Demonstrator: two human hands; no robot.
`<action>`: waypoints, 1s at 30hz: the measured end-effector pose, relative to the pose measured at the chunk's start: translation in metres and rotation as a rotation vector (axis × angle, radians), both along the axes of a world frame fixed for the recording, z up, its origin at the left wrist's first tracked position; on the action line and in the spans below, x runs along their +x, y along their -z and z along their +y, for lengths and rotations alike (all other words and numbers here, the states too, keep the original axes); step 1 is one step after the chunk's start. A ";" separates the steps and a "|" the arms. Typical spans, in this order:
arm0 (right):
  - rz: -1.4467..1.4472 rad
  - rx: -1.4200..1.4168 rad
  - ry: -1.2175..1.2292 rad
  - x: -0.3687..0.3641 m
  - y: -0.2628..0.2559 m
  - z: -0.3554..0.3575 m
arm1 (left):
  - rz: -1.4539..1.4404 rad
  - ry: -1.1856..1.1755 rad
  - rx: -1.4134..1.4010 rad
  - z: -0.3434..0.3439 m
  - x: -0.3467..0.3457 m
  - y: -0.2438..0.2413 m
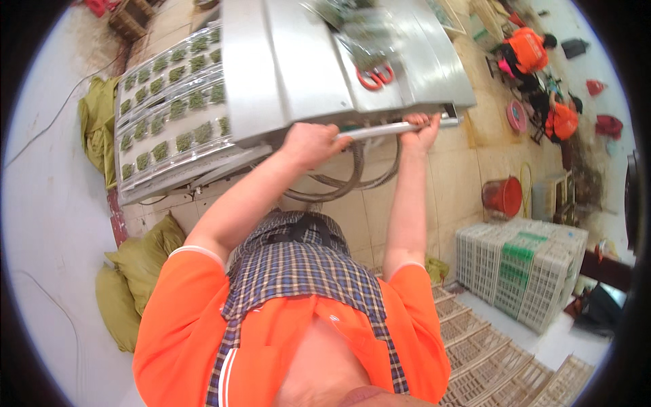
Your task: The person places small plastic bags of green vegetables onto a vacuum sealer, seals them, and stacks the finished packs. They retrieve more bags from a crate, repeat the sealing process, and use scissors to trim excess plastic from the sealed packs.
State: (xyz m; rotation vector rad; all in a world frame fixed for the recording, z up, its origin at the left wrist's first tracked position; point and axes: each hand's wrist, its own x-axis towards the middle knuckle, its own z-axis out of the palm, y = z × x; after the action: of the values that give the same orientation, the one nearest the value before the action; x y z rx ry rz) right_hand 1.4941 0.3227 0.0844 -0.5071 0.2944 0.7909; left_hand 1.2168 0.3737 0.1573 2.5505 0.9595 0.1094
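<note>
My left hand (311,145) grips the left part of a metal bar (379,131) at the near edge of a large stainless-steel machine (310,66). Around the same bar's right part, my right hand (421,133) is closed. On the machine's metal cover lie red-handled scissors (375,77) beside clear plastic bags (363,35) with green contents. Left of the cover, clumps of green plant material (184,141) sit in rows under clear film on a flat bed. Corrugated hoses (351,178) hang below the bar.
Stacked plastic crates (519,269) and a red bucket (502,197) stand on the right. Olive sacks (147,264) lie at the left wall. Slatted crates (488,351) are at the lower right. Two people in orange shirts (529,50) sit at the upper right.
</note>
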 end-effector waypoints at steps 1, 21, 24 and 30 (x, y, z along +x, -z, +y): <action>-0.004 -0.114 0.007 0.007 0.011 0.001 | 0.033 0.000 -0.038 0.003 0.008 0.020; -1.471 -1.301 0.327 -0.201 0.058 0.011 | -0.785 0.057 -0.359 0.048 -0.138 0.084; -1.824 -0.879 -0.061 -0.318 -0.010 0.022 | -0.694 -0.120 -0.356 0.073 -0.227 0.084; -2.221 -0.723 -0.801 -0.508 0.008 0.131 | -0.566 -0.375 -0.053 0.139 -0.457 0.093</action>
State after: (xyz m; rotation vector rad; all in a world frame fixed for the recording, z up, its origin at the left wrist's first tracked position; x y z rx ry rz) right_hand 0.9860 0.4538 0.0768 -1.9002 -1.8490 0.4112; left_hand 0.7597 0.5123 0.0646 2.0728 1.1558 0.8470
